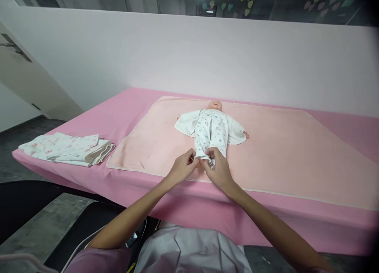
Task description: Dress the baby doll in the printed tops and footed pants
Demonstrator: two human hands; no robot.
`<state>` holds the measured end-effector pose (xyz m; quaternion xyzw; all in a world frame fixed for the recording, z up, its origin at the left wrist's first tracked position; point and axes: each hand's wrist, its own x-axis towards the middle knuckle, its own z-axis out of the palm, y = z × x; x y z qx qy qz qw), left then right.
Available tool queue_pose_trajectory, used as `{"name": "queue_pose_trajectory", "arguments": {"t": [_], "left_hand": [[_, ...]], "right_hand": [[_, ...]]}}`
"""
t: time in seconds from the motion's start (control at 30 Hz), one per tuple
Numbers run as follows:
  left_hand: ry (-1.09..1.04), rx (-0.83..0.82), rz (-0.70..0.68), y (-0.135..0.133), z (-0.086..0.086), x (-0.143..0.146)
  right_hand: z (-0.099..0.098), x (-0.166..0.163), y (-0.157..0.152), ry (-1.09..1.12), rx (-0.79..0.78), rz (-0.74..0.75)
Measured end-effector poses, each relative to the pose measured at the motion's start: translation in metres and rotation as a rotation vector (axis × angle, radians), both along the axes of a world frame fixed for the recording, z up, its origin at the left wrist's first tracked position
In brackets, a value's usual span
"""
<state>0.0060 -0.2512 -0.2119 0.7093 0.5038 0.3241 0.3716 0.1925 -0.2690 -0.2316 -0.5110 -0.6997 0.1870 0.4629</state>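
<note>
A baby doll (pixel 214 105) lies on its back on a peach blanket (pixel 275 158), its head toward the wall. It wears a white printed baby outfit (pixel 211 127) with wide plain sleeves spread to both sides. At the lower end of one trouser leg, my left hand (pixel 184 164) pinches the cuff from the left. My right hand (pixel 218 169) pinches the same cuff from the right, with its thumb and fingers close together. Both hands almost meet there. The doll's foot is mostly hidden by cloth and fingers.
Folded printed cloths (pixel 69 148) are stacked at the left end of the pink-covered table (pixel 124 111). A white wall (pixel 207 59) stands behind the table. Black chairs (pixel 85 225) and a white cable (pixel 81 243) are at the lower left, near my left arm.
</note>
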Motion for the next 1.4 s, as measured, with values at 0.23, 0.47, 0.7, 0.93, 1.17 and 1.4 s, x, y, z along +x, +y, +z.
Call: {"name": "queue_pose_trajectory", "arguments": {"t": [0.23,0.47,0.7,0.93,1.17,1.4], "left_hand": [[0.085,0.094,0.061,-0.005,-0.001,-0.008],[0.371,0.371,0.173,0.000,-0.016,-0.026],[0.432,0.520,0.107,-0.027,-0.031,-0.049],[0.413,0.576,-0.011,-0.051,-0.015,-0.045],[0.527,0.593,-0.096,-0.042,-0.012,0.004],[0.560,0.688,-0.207,-0.019,-0.022,0.049]], "right_hand": [[0.003,-0.018,-0.009,-0.026,0.092,-0.035],[-0.011,-0.022,-0.013,-0.299,0.250,-0.075],[-0.015,-0.021,-0.033,-0.316,0.136,-0.091],[-0.019,-0.004,-0.070,-0.357,0.137,-0.150],[-0.042,0.039,-0.074,-0.289,0.043,-0.365],[-0.036,0.063,-0.056,-0.316,0.076,-0.316]]}}
